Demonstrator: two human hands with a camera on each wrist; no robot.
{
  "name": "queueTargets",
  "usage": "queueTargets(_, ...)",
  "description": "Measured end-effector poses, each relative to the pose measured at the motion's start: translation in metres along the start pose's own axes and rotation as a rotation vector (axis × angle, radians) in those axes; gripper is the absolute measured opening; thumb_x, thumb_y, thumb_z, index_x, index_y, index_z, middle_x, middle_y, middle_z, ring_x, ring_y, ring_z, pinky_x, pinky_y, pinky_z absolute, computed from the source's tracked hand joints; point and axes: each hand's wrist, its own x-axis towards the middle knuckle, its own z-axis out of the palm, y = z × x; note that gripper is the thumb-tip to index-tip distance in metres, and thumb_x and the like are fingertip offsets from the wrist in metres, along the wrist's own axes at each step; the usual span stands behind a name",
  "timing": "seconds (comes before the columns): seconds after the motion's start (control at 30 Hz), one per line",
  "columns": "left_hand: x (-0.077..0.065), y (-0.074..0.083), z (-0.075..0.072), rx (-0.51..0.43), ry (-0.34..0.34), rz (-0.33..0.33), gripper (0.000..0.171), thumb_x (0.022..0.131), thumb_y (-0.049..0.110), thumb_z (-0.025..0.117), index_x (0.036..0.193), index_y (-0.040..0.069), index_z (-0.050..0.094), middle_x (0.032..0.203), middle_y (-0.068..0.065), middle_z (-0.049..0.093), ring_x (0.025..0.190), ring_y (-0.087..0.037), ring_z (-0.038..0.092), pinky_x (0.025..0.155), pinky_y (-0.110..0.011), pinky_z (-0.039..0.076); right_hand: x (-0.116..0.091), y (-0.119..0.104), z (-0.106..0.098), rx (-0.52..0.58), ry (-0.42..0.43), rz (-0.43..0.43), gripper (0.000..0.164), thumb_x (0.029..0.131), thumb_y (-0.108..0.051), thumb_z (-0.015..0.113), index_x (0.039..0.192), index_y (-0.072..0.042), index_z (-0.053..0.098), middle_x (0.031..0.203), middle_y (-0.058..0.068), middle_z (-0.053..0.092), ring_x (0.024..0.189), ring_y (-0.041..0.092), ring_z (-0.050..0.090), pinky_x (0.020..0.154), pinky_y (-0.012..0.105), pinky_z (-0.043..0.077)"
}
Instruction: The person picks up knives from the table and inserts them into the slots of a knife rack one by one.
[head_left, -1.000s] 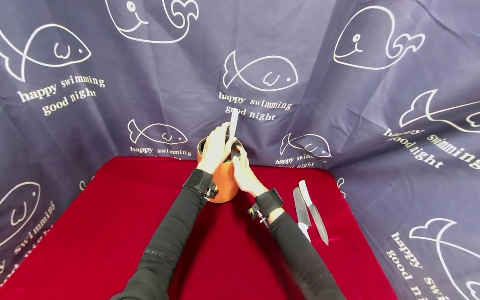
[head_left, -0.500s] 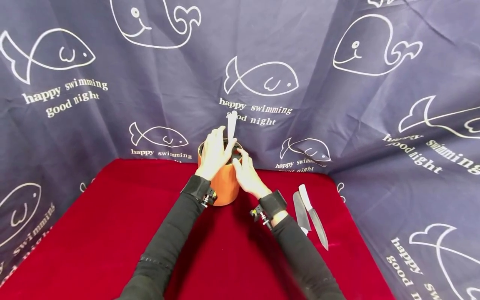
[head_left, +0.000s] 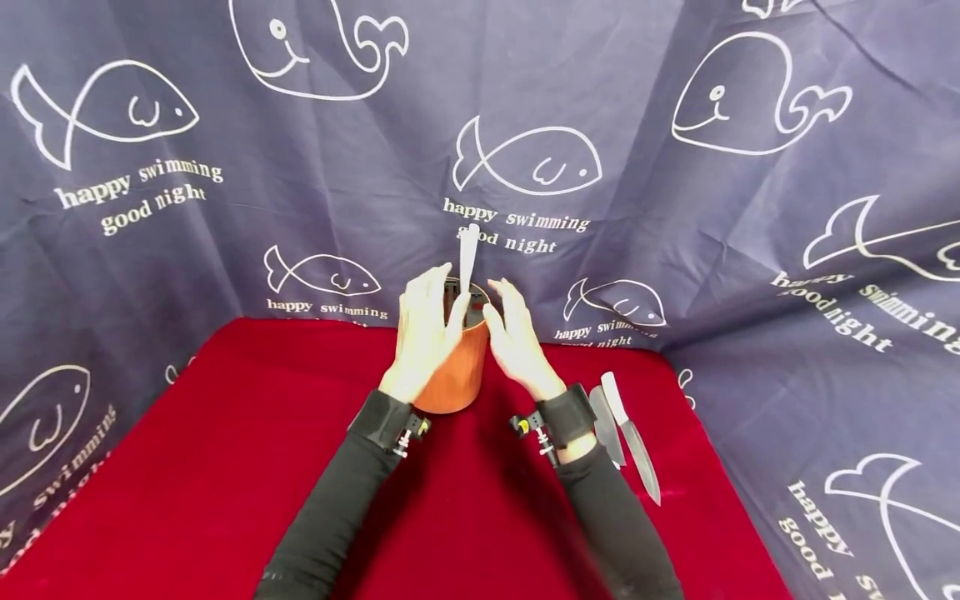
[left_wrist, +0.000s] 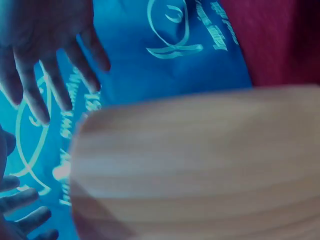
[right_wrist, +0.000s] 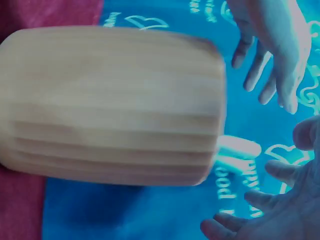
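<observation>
A round wooden knife block (head_left: pixel 459 379) stands upright near the back of the red-covered table, with a dark slotted top (head_left: pixel 476 310). A white knife handle (head_left: pixel 468 254) sticks up from it; the blade is hidden. Two white handle ends (right_wrist: pixel 239 147) jut past the block's top in the right wrist view. My left hand (head_left: pixel 425 333) is at the block's left side, fingers extended, in front of part of the rim. To the right, my right hand (head_left: pixel 519 340) has its fingers extended beside the rim. Neither hand grips anything.
On the right of the red cloth (head_left: pixel 247 467) lie two knives: one with a white handle and pointed blade (head_left: pixel 641 462), the other with a broad blade (head_left: pixel 609 425) partly behind my right wrist. A patterned blue-grey curtain (head_left: pixel 420 167) rises right behind the block.
Both hands have drawn back from the block's top, the right one moving off the rim to the right. The white handle stays standing in the block. The head view has tilted up slightly.
</observation>
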Motion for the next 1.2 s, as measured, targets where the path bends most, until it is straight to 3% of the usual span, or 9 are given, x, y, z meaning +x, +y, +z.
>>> queueTargets(0.03,0.001,0.003,-0.017,-0.104,0.004,-0.048,0.045,0.098,0.023,0.063,0.136,0.001,0.057,0.127,-0.019,0.062,0.118,-0.037,0.055,0.106,-0.051,0.040,-0.003,-0.003,-0.001,0.002,0.009,-0.019,0.046,0.105,-0.019,0.047,0.148,-0.003,0.046,0.158,0.018,0.042,0.154,0.032,0.029,0.128,0.052,0.020)
queueTargets(0.23,-0.014,0.019,-0.039,-0.168,-0.026,-0.012,0.046,0.098,0.026,0.063,0.137,0.003,0.057,0.131,-0.018,0.063,0.124,-0.036,0.056,0.113,-0.050,0.039,-0.026,-0.021,-0.006,-0.028,0.032,-0.096,0.049,0.105,-0.020,0.048,0.151,-0.005,0.044,0.162,0.017,0.035,0.155,0.033,0.027,0.128,0.054,0.018)
queueTargets(0.43,-0.034,0.035,-0.057,-0.175,-0.044,-0.007,0.051,0.093,0.021,0.066,0.140,0.004,0.055,0.136,-0.018,0.060,0.128,-0.036,0.055,0.110,-0.053,0.042,-0.051,-0.036,-0.012,-0.059,0.054,-0.158,0.052,0.103,-0.021,0.051,0.153,-0.011,0.041,0.163,0.012,0.034,0.156,0.029,0.025,0.127,0.054,0.019)
queueTargets(0.8,-0.073,0.062,-0.079,-0.164,-0.099,-0.042,0.053,0.090,0.019,0.070,0.141,0.006,0.057,0.139,-0.015,0.060,0.129,-0.034,0.054,0.109,-0.053,0.041,-0.099,-0.045,-0.013,-0.104,0.065,-0.124,0.055,0.102,-0.023,0.054,0.155,-0.016,0.040,0.166,0.006,0.029,0.155,0.027,0.025,0.124,0.057,0.024)
queueTargets(1.0,-0.094,0.075,-0.087,-0.139,-0.138,-0.080,0.054,0.091,0.021,0.069,0.142,0.008,0.056,0.138,-0.014,0.060,0.128,-0.033,0.054,0.110,-0.052,0.042,-0.121,-0.040,-0.014,-0.169,0.116,-0.122,0.056,0.099,-0.018,0.057,0.153,-0.011,0.042,0.164,0.011,0.032,0.152,0.032,0.030,0.119,0.062,0.029)
queueTargets(1.2,-0.109,0.081,-0.093,-0.121,-0.163,-0.114,0.057,0.090,0.023,0.072,0.143,0.011,0.056,0.140,-0.012,0.059,0.129,-0.032,0.053,0.108,-0.053,0.043,-0.140,-0.035,-0.015,-0.211,0.141,-0.076,0.059,0.098,-0.019,0.059,0.154,-0.016,0.041,0.164,0.012,0.032,0.151,0.033,0.030,0.116,0.065,0.028)
